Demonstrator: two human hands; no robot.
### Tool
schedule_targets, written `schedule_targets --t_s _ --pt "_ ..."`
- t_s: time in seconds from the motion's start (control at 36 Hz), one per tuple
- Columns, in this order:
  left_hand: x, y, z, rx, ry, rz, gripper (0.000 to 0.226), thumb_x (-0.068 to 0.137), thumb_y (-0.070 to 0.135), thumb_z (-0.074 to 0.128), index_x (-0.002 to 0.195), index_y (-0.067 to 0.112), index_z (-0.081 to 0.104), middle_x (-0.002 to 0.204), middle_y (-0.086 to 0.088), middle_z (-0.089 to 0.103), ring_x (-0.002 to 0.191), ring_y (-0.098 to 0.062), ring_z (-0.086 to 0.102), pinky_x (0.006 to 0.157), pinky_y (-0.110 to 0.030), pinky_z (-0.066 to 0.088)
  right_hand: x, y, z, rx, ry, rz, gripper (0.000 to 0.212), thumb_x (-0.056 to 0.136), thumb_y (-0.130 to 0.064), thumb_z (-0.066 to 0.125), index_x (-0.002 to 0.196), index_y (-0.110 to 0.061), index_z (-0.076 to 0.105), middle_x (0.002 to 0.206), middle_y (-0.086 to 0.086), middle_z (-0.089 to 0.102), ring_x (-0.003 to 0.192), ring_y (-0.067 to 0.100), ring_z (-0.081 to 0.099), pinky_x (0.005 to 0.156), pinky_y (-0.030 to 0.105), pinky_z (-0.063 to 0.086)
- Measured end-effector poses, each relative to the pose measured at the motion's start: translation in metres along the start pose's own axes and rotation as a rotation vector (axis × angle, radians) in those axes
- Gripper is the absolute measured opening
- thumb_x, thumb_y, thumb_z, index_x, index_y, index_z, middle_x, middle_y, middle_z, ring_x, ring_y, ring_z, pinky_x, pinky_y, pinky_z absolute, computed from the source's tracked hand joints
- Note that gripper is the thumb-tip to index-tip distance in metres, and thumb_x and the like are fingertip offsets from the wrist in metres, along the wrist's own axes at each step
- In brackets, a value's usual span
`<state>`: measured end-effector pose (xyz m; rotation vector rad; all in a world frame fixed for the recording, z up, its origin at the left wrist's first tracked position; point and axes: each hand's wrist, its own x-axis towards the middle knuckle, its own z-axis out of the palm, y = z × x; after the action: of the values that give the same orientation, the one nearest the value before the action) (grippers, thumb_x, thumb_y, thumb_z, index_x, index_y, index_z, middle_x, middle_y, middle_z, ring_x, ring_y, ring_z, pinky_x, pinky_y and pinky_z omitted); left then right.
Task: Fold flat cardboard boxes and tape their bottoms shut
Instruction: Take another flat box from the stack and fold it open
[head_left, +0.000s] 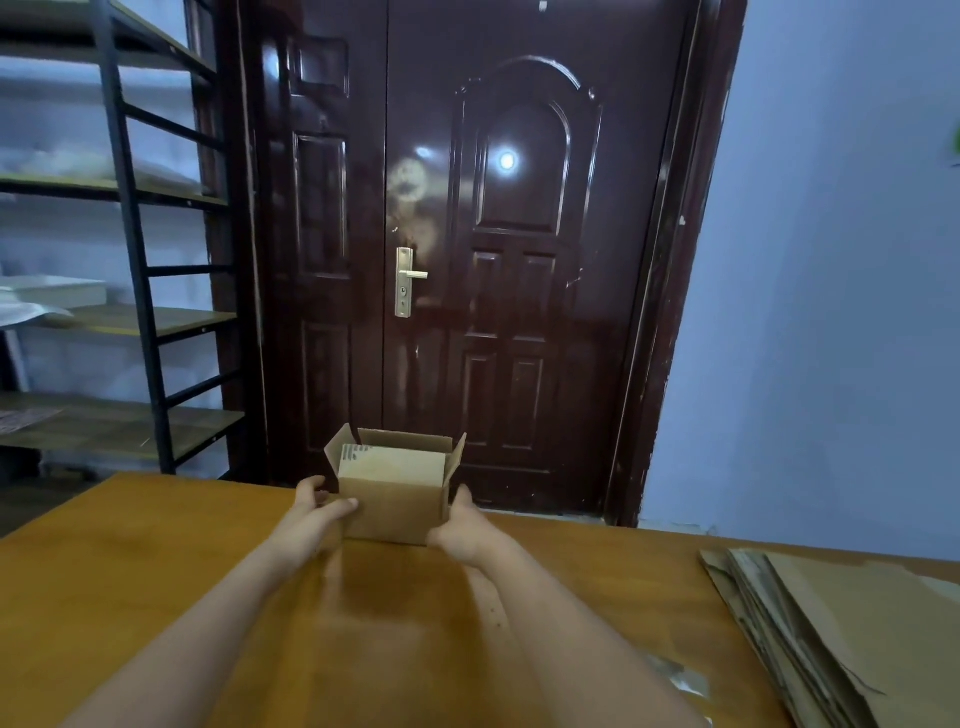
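Observation:
A small brown cardboard box (396, 499) stands erected near the far edge of the wooden table (156, 571), its top flaps sticking up and one flap folded inward. My left hand (311, 512) grips its left side, thumb laid across the front face. My right hand (460, 522) holds the right side with the palm against the box's lower right corner. Both arms reach out straight ahead. The box's underside is hidden.
A stack of flat cardboard blanks (841, 634) lies at the table's right edge. Behind the table is a dark brown door (467, 234) with a brass handle (408, 280). A metal shelf rack (119, 260) stands at the left. No tape is visible.

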<state>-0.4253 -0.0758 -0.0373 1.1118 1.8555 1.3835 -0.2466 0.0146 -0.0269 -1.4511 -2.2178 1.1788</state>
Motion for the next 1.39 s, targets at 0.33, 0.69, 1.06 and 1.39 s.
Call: schedule_targets --t_s 0.33,0.69,1.06,1.39 --pt "-0.066 0.036 -0.002 0.678 -0.076 0.196 0.051 0.093 0.039 0.052 0.138 0.02 0.038 0.134 -0.001 0.052 0.117 -0.016 0.051 0.094 -0.03 0.045 -0.104 0.047 -0.085 -0.679 0.214 -0.114 0.054 0.089 -0.006 0.041 0.142 -0.012 0.035 0.143 0.007 0.037 0.126 0.029 0.044 0.099 0.042 0.044" --pt "-0.133 0.155 0.132 1.165 -0.134 0.572 0.057 0.09 0.046 0.045 0.139 0.019 0.038 0.134 -0.005 0.051 0.121 -0.027 0.048 0.092 -0.038 0.041 -0.206 0.083 -0.183 -0.94 0.342 0.008 0.05 0.094 -0.028 0.044 0.142 -0.02 0.035 0.139 0.005 0.042 0.125 0.027 0.044 0.098 0.039 0.041" --pt "-0.2 0.205 0.278 1.085 -0.412 0.662 0.054 0.09 0.046 0.044 0.135 0.017 0.04 0.128 -0.006 0.053 0.114 -0.028 0.052 0.088 -0.039 0.043 -0.293 0.166 -0.254 -0.817 0.436 0.225 0.05 0.093 -0.029 0.039 0.14 -0.016 0.037 0.141 0.006 0.042 0.126 0.028 0.044 0.099 0.039 0.041" --pt "-0.215 0.181 0.339 0.894 -0.578 0.427 0.06 0.093 0.045 0.042 0.142 0.012 0.031 0.141 -0.011 0.044 0.117 -0.026 0.052 0.087 -0.034 0.044 -0.313 0.244 -0.254 -0.438 0.391 0.454 0.069 0.093 -0.05 0.035 0.15 -0.018 0.014 0.148 0.015 0.032 0.136 0.036 0.029 0.11 0.045 0.03"
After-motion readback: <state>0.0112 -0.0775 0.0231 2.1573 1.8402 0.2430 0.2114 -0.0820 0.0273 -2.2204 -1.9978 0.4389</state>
